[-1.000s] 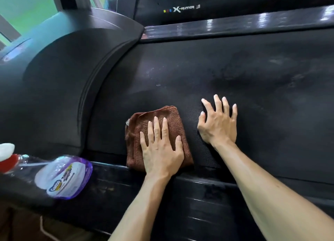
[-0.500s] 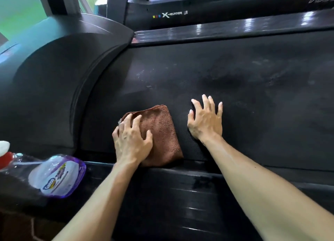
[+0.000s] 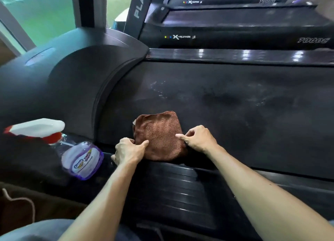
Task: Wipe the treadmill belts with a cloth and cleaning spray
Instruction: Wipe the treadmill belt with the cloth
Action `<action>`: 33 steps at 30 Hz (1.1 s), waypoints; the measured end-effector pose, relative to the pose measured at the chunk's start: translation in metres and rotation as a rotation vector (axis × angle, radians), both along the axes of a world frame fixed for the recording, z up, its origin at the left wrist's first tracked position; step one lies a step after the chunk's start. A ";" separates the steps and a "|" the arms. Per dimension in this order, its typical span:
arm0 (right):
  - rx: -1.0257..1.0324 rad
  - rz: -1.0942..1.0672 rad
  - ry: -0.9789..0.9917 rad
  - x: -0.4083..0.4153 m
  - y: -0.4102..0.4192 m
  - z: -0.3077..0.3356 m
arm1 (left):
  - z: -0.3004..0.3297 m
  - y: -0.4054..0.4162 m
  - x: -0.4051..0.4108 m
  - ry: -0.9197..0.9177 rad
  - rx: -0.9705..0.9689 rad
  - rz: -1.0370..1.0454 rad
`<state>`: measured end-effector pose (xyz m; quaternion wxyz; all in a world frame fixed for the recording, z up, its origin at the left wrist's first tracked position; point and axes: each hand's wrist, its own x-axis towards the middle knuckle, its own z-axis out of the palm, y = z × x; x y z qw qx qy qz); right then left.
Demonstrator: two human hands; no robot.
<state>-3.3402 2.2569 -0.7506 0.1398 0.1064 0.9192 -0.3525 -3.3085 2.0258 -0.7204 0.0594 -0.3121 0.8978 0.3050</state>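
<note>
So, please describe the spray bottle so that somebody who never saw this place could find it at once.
Start at the black treadmill belt where both hands hold the brown cloth. Look left, past the left hand, to the near side rail. The spray bottle lies on its side there: clear, with purple liquid, a white label and a white and red trigger head.

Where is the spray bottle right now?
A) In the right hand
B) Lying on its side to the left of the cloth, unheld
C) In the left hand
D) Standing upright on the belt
B: the spray bottle lies on its side left of the cloth, while the left hand and right hand both pinch the cloth's edges.
</note>
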 end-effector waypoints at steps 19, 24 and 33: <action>-0.285 0.059 -0.298 0.034 0.023 0.025 | 0.027 -0.031 0.022 -0.225 0.197 -0.125; -0.091 0.091 -0.291 0.030 0.010 0.032 | 0.024 -0.018 0.021 -0.228 -0.180 -0.201; -0.007 -0.241 -0.062 -0.006 -0.037 0.007 | 0.001 -0.006 -0.035 -0.122 0.140 -0.098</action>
